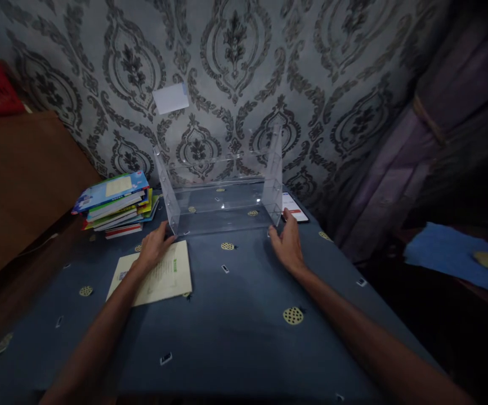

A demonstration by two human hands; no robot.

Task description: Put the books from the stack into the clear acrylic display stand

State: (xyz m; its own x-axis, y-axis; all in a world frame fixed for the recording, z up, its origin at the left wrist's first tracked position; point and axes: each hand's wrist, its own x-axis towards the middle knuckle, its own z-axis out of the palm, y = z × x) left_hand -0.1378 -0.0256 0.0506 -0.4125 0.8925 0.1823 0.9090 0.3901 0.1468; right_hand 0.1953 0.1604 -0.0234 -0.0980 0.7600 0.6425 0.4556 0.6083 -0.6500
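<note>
A clear plastic rack (272,191) with upright side panels and see-through shelves stands at the back of the table, against the wall. My left hand (154,246) holds the lower front corner of its left panel, thumb and fingers on either side. At the lower front corner of the right panel, my right hand (288,243) has its thumb on the inner side and its fingers on the outer side. Under my left wrist lies a cream-coloured booklet (180,275), partly covered by the hand and forearm.
Left of the rack is an uneven stack of books (119,202). A phone with a lit screen (294,208) lies behind my right hand. The table has a patterned blue cloth (235,320). A brown box-like object (24,180) borders the left, and a tied curtain (408,163) hangs right.
</note>
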